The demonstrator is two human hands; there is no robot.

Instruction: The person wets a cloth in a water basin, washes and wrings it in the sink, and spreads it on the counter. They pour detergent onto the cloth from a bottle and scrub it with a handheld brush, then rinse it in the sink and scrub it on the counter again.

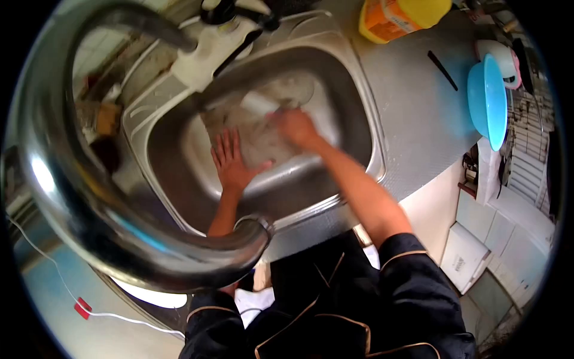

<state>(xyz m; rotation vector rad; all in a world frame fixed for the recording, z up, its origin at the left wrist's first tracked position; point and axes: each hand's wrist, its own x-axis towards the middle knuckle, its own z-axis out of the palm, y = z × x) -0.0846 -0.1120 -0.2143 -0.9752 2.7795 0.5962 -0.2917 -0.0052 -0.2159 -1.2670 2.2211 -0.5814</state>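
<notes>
Inside the stainless steel sink (170, 179) lies a flat, pale beige sheet-like thing (257, 134) with dark smudges; its kind I cannot make out. My left hand (233, 167) rests on its near left part, fingers spread and palm down. My right hand (296, 128) is closed over its right side and smeared by motion. Just beyond the right fingers shows a blurred white thing (260, 103); whether the hand grips it is unclear. A large chrome faucet (119, 227) arches in the foreground and covers part of my left forearm.
A yellow container (406, 18) with an orange label stands on the steel counter (412, 119). To the right are a black stick-like thing (442, 70) and a blue basin (487, 102). A white appliance-like thing (209, 54) overhangs the sink's back left edge.
</notes>
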